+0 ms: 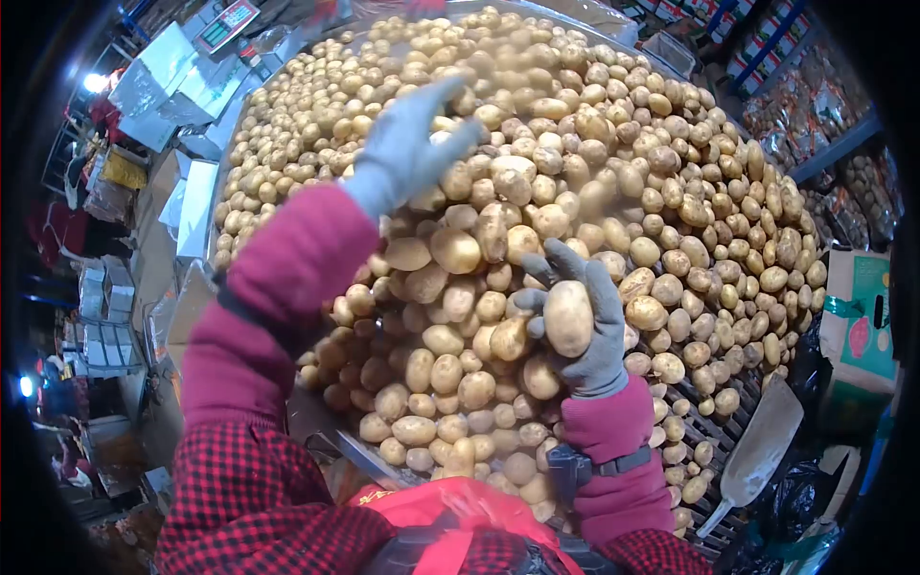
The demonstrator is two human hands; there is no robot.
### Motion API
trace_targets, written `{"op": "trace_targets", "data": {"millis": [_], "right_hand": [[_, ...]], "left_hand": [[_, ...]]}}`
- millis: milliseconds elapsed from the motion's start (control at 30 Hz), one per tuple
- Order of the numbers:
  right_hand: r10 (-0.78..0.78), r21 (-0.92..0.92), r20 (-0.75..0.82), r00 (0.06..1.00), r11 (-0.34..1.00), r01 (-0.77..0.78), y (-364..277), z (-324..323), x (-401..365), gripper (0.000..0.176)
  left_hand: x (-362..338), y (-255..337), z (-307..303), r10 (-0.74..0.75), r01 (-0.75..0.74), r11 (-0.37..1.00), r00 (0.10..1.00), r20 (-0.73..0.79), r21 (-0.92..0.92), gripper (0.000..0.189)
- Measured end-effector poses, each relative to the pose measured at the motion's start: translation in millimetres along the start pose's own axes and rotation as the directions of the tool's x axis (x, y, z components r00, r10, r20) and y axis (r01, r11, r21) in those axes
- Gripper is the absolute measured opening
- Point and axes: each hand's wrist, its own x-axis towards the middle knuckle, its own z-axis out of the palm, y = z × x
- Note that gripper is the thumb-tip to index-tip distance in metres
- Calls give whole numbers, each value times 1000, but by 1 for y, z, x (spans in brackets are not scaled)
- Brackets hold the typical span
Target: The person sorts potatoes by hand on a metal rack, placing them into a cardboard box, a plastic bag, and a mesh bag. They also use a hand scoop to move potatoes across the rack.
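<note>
No text, number or brand is legible. Weighing scale, upper left: display panel visible, digits too small to read. Red bag, lower centre: yellow marks at its edge, blurred. Printed carton, right: green and pink graphics, lettering indistinct. Shelved packages, upper right: labels unreadable.

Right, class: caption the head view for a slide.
Gloved right hand holds a potato; left hand reaches over the potato pile.

Grey knitted gloves on left hand and right hand; 2 magenta cuffs showing; red-and-black checked sleeves behind; 1 black strap round the right wrist.
</note>
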Motion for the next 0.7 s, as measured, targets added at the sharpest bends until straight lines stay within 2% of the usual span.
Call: {"op": "trace_targets", "data": {"millis": [67,100,133,200,233,267,333,367,467,500,533,567,600,667,700], "right_hand": [[-79,-127,55,995,988,86,-5,2,-7,56],[-162,-369,185,969,903,221,-6,-3,-5,59],[-143,-254,187,972,949,188,-4,-7,-4,65],[-67,-182,234,970,977,112,-6,-15,-1,77],[-54,-140,227,972,986,87,-8,-15,-1,80],[-46,-139,203,978,987,76,-8,-16,-2,80],[-51,-89,232,971,993,73,-8,-17,-1,79],[-65,-101,251,966,991,93,-6,-19,0,80],[-74,-74,253,965,993,95,-4,-18,0,81],[-72,-72,258,964,993,94,-4,-18,0,81],[-63,-69,253,965,994,83,-5,-19,0,81],[-52,-67,252,966,995,71,-5,-19,0,80],[-58,-132,270,961,987,96,-5,-18,1,67],[-21,-5,247,969,1000,23,-6,-17,2,57],[-35,-34,245,969,998,44,-6,-16,1,54]], "left_hand": [[38,-48,18,-294,250,928,946,132,277,76],[56,-71,31,-413,338,870,897,155,359,80],[69,-91,44,-528,415,795,833,167,443,85],[84,-115,68,-601,519,739,795,74,430,95],[90,-137,80,-542,474,750,840,17,461,89],[92,-110,72,-609,535,719,793,31,443,89],[102,-122,70,-627,533,715,775,78,452,91],[102,-134,71,-583,511,759,809,71,404,94],[93,-142,68,-559,499,784,826,73,368,93],[84,-145,72,-482,440,795,876,-5,417,91],[80,-143,70,-453,399,770,891,-13,498,79],[76,-142,63,-470,399,790,882,41,466,73],[71,-141,55,-484,403,806,870,92,433,68],[56,-118,41,-447,370,836,887,112,406,63],[49,-110,39,-432,359,857,891,138,370,64]]}}
